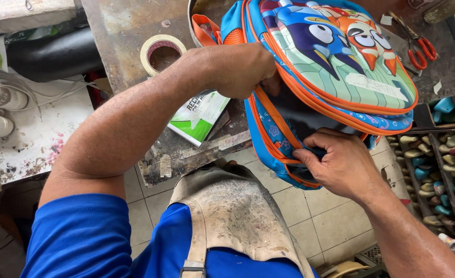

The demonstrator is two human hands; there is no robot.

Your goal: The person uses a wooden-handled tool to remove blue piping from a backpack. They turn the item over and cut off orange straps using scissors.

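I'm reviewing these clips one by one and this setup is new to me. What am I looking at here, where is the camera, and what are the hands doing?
There is no machine: the single picture comes from a camera worn on a person's head, looking down at their own bare hands. The left hand reaches into the open zip of a blue and orange child's backpack with a cartoon front, and the right hand pinches its lower edge. The bag rests on a worn, stained workbench. Also there: a roll of pale masking tape, a green and white box and red-handled scissors. A tray of small coloured pieces sits lower right.
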